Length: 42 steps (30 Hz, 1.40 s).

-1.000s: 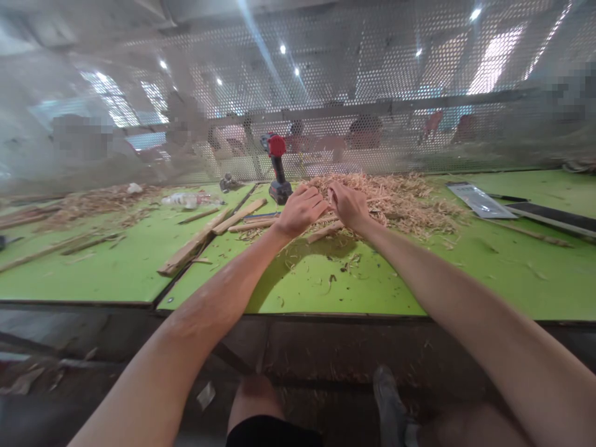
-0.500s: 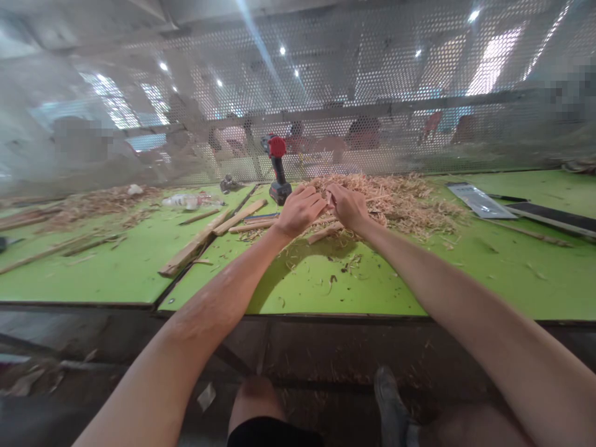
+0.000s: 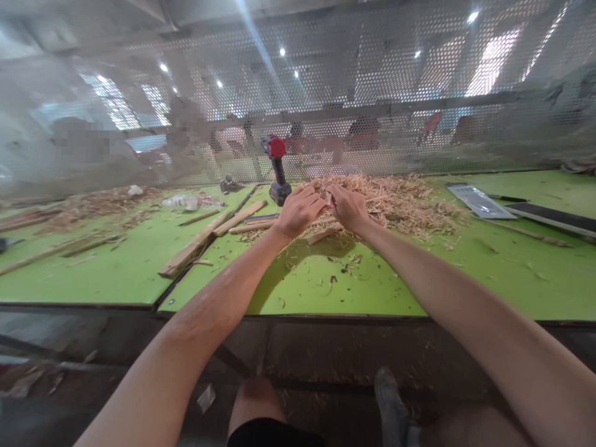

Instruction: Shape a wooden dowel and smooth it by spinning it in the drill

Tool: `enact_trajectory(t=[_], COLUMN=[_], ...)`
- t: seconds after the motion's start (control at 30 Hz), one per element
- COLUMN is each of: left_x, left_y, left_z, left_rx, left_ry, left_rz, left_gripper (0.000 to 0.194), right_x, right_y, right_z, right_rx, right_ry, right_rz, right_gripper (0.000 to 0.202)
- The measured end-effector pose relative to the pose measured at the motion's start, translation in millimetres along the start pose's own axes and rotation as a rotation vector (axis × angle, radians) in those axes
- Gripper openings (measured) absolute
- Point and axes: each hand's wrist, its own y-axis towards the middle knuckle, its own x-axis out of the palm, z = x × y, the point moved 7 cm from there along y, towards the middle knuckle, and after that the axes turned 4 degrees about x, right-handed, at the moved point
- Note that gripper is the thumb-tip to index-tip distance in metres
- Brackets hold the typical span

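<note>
My left hand [image 3: 300, 211] is closed, its fingers bent at the front of the wood shavings [image 3: 405, 198]. Close beside it on the right, my right hand [image 3: 347, 208] is closed too, fingers curled towards the left one. Whatever the two hands grip is hidden or too small to name. Below them a pale piece of wood [image 3: 325, 233] lies on the green tabletop [image 3: 298, 285]. Just behind my left hand a red and black cordless drill [image 3: 278, 169] stands upright on its battery.
Left of my hands lie wooden pieces [image 3: 193, 247] and a clear plastic bottle [image 3: 193, 201]. On the right are a silvery packet [image 3: 480, 200] and a long dark board [image 3: 556, 218]. A perforated metal screen [image 3: 316, 93] rises behind the table.
</note>
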Motion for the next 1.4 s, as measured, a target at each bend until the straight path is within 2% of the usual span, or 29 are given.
enact_trajectory(t=[0.47,0.87,1.4], left_x=[1.7,4.1,6.6], left_y=[-1.0,-0.7,-1.4], left_z=[-0.9,1.4,2.6], left_rx=[-0.002,0.005,0.013], left_ry=[0.033,0.025,0.021], left_rz=[0.001,-0.024,-0.034], left_gripper=[0.045,0.041,0.038], right_x=[-3.0,-0.7,-1.6], right_y=[-2.3,0.0,0.6], right_z=[-4.3,-0.5,0.9], right_rx=[-0.051,-0.042,-0.047], right_ry=[-0.023,-0.027,-0.089], right_rz=[0.038,0.047,0.078], right_gripper=[0.030,0.043,0.040])
